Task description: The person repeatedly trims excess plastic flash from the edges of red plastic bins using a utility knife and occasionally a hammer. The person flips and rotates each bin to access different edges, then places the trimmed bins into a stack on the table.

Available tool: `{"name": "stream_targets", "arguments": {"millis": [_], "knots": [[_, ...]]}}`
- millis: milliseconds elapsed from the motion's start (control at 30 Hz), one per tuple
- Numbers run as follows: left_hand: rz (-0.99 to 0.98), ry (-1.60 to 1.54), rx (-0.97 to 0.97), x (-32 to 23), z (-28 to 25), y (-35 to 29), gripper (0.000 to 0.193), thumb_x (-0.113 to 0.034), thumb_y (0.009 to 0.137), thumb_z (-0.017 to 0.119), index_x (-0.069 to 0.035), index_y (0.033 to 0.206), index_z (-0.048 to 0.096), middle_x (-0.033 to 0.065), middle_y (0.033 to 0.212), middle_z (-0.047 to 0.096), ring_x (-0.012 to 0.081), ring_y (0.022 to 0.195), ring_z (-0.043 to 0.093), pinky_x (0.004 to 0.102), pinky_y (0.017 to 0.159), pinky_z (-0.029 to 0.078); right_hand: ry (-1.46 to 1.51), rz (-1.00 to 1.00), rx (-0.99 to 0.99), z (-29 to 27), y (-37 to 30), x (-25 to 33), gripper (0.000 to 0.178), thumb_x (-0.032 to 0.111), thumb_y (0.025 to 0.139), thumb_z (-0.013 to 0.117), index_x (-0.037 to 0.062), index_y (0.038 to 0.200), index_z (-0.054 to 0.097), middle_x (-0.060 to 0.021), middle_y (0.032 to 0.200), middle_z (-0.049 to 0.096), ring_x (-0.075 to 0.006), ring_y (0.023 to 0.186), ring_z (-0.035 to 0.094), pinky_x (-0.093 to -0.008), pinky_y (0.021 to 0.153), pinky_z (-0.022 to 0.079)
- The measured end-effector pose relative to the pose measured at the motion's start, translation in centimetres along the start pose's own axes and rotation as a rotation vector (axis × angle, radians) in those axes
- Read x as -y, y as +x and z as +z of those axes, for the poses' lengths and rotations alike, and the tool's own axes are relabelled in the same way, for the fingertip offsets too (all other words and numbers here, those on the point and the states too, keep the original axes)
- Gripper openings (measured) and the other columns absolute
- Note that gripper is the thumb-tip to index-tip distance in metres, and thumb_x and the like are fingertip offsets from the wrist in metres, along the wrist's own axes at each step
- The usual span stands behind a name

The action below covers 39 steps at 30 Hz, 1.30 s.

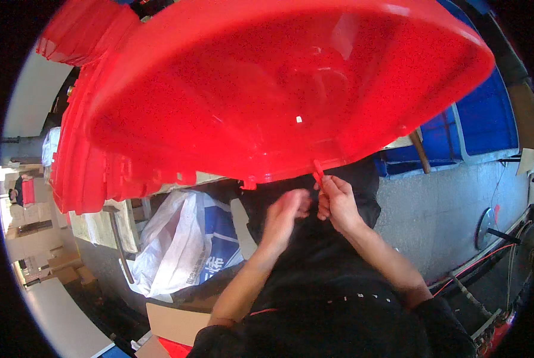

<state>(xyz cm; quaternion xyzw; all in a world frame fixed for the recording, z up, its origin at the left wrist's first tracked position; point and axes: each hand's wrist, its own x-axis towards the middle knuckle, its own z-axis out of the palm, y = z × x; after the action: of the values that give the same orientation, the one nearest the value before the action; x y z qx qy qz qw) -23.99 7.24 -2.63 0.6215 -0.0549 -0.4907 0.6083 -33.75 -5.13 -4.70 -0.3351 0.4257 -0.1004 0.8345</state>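
Head view: right hand [338,204] pinches red strip [318,171] near six o'clock on red shell [219,113]; left hand [285,213] half-curled, blurred, cannot tell its hold.

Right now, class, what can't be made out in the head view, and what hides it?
All in the head view:
Left hand: blurred; whether it holds anything is unclear.
Red strip: lower end hidden by the right hand.
Large red shell: far rim partly cut off by the upper edge.
White-and-blue bag: contents hidden by its sides.
Small white spot in the shell: too small to tell hole from mark.
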Motion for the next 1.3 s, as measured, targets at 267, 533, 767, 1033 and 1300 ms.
{"name": "stream_targets", "arguments": {"millis": [267,533,767,1033,1300], "knots": [[-0.241,-0.369,0.049,2.6,3.3,6.8,0.043,-0.045,0.100,0.057,-0.002,0.104,0.063,0.0125,0.090,0.069,0.0239,0.081,0.068,0.0343,0.071,0.055,-0.555,-0.189,0.031,-0.3,0.5,1.9,0.033,0.028,0.104,0.048,0.0000,0.093,0.062,-0.0130,0.067,0.063,-0.0273,0.057,0.062,-0.0394,0.058,0.050],[-0.268,-0.502,-0.034,0.5,3.8,5.1,0.036,-0.039,0.100,0.061,-0.003,0.098,0.063,0.0012,0.067,0.050,0.0082,0.048,0.033,0.0235,0.045,0.027,-1.267,-0.890,-0.296,-4.1,-4.0,9.8,0.059,0.028,0.083,0.078,0.0015,0.128,0.050,-0.0214,0.118,0.061,-0.0406,0.108,0.061,-0.0452,0.089,0.053],[-0.261,-0.534,0.000,0.1,3.1,4.8,0.027,-0.029,0.102,0.059,-0.004,0.110,0.060,0.0039,0.079,0.059,0.0070,0.047,0.035,0.0220,0.044,0.027,-1.491,-0.944,-0.579,-11.2,0.6,12.9,0.060,0.013,0.081,0.075,0.0017,0.133,0.047,-0.0238,0.133,0.053,-0.0419,0.123,0.054,-0.0467,0.104,0.045],[-0.201,-0.524,-0.166,0.0,5.0,4.5,0.020,-0.029,0.100,0.063,-0.009,0.099,0.058,0.0054,0.070,0.056,0.0099,0.047,0.037,0.0245,0.045,0.028,-1.468,-0.811,-0.628,-12.8,-0.7,13.7,0.030,0.006,0.096,0.055,0.0056,0.125,0.051,-0.0170,0.103,0.062,-0.0273,0.094,0.066,-0.0340,0.067,0.055],[-0.168,-0.550,-0.171,0.5,5.5,4.5,0.021,-0.028,0.101,0.062,-0.009,0.092,0.059,0.0056,0.069,0.058,0.0101,0.046,0.040,0.0259,0.043,0.028,-1.300,-0.766,0.038,-8.2,-8.1,3.4,0.048,0.005,0.087,0.068,-0.0047,0.128,0.046,-0.0272,0.088,0.066,-0.0459,0.074,0.068,-0.0508,0.061,0.056]]}}
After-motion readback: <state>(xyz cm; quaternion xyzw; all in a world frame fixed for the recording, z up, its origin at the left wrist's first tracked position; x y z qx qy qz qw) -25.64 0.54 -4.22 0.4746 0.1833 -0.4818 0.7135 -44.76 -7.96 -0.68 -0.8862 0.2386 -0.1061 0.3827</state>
